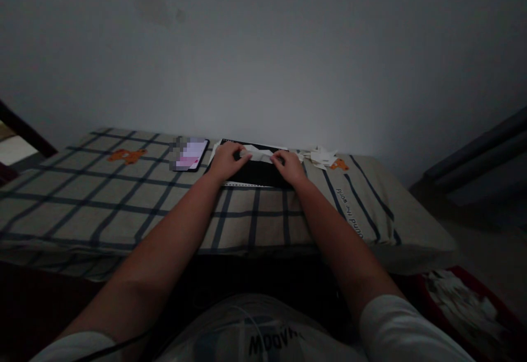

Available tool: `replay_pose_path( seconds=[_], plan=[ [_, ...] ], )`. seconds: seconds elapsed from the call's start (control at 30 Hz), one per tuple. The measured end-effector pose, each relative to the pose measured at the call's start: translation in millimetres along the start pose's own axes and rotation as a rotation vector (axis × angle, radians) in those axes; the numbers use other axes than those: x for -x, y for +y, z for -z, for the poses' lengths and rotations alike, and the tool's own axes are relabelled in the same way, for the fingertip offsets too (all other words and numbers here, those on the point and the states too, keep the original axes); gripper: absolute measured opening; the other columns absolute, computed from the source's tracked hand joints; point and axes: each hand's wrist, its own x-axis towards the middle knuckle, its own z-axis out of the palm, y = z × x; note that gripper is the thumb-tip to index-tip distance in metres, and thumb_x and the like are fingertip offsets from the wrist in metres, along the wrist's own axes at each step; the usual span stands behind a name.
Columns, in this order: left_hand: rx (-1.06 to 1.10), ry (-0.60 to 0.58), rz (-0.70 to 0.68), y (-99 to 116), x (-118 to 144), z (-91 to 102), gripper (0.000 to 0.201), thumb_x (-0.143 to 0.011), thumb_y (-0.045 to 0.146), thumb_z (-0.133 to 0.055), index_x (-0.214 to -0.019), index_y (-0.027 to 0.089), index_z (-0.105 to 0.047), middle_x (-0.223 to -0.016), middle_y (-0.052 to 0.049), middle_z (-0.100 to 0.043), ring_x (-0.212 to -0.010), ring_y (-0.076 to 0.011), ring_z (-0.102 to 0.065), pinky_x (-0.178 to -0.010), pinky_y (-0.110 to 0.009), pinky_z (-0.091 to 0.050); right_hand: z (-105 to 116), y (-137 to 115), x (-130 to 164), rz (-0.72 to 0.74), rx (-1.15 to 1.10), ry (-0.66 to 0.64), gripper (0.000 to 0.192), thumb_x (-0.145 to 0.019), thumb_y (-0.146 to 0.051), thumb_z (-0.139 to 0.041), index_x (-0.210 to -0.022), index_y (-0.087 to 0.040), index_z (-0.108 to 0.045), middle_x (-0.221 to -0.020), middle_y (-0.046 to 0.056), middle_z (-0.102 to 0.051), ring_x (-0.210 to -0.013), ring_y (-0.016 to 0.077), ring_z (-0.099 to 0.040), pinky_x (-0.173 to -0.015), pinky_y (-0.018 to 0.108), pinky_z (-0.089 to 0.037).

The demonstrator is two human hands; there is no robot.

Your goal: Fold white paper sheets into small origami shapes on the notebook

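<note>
Both my arms reach forward over a checked cloth surface (123, 197). My left hand (226, 162) and my right hand (290, 165) pinch the two ends of a folded piece of white paper (260, 154). The paper lies on a black board (257, 174) near the wall. The fingers of both hands are curled onto the paper.
A phone (190, 154) with a lit screen lies left of the board. Paper scraps (323, 157) sit to the right of it, next to an orange bear print (340, 165). A red bin (461, 301) holding white scraps stands low on the right. A plain wall (263, 49) rises behind.
</note>
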Motion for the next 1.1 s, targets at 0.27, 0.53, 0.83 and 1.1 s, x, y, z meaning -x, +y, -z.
replay_pose_path(
  seconds=[0.27, 0.53, 0.83, 1.1],
  plan=[
    [0.12, -0.016, 0.059, 2.5, -1.4, 1.3, 0.027, -0.082, 0.045, -0.065, -0.079, 0.018, -0.065, -0.084, -0.005, -0.066, -0.082, -0.0199, -0.057, -0.076, -0.032, -0.044, 0.0, 2.6, -1.8, -0.149, -0.291, 0.174, 0.027, -0.081, -0.041, -0.062, -0.096, -0.02, -0.066, -0.084, 0.002, -0.066, -0.072, 0.0164, -0.056, -0.07, 0.029, -0.044],
    [0.494, -0.047, 0.331, 12.4, -1.4, 4.8, 0.028, -0.077, 0.044, -0.068, -0.082, 0.016, -0.069, -0.08, -0.005, -0.069, -0.072, -0.0185, -0.06, -0.062, -0.029, -0.045, -5.3, 9.0, -7.7, -0.237, -0.667, 0.128, 0.041, -0.076, -0.036, -0.066, -0.114, -0.023, -0.06, -0.08, 0.0, -0.062, -0.074, 0.0161, -0.057, -0.067, 0.03, -0.048],
    [0.702, -0.088, 0.49, 2.0, 0.0, -2.0, 0.029, -0.074, 0.045, -0.07, -0.076, 0.016, -0.069, -0.073, -0.004, -0.067, -0.065, -0.017, -0.059, -0.057, -0.028, -0.044, -8.0, 14.3, -7.9, -0.33, -0.658, 0.138, 0.05, -0.078, -0.03, -0.066, -0.126, -0.024, -0.055, -0.063, -0.006, -0.046, -0.059, 0.0135, -0.05, -0.057, 0.03, -0.047],
    [0.66, -0.04, 0.538, -5.9, 0.1, -8.0, 0.029, -0.075, 0.045, -0.069, -0.082, 0.017, -0.072, -0.08, -0.006, -0.071, -0.07, -0.0196, -0.063, -0.062, -0.03, -0.048, -9.3, 13.1, -7.7, -0.434, -0.807, 0.102, 0.052, -0.075, -0.03, -0.068, -0.125, -0.02, -0.057, -0.077, 0.0, -0.065, -0.071, 0.0148, -0.06, -0.063, 0.029, -0.049]
  ],
)
